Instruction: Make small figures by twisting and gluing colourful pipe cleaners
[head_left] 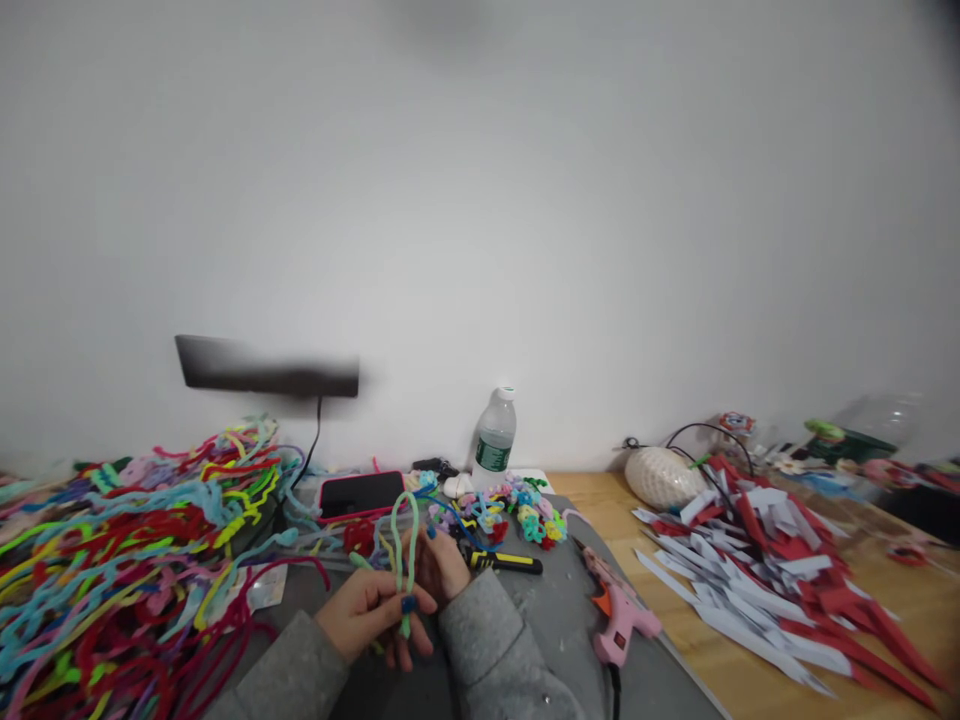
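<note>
A light green pipe cleaner (415, 535) is bent into a tall, narrow loop standing upright. My left hand (367, 608) pinches its lower part between thumb and fingers, and a short end pokes out below the thumb. Close behind the loop, on its right side, is my right hand (444, 563) with its fingers curled together. What those fingers grip is hidden. Both hands are above the grey mat (555, 620). Just beyond them lie a phone with a pink edge (363, 495) and a yellow-and-black cutter (506, 563).
A large heap of coloured pipe cleaners (150, 560) covers the left side. Small pipe-cleaner flowers (534, 515) and a water bottle (496, 440) stand at the back. On the right are a pink glue gun (621, 620), red and white strips (780, 570) and a whitish textured oval object (661, 477).
</note>
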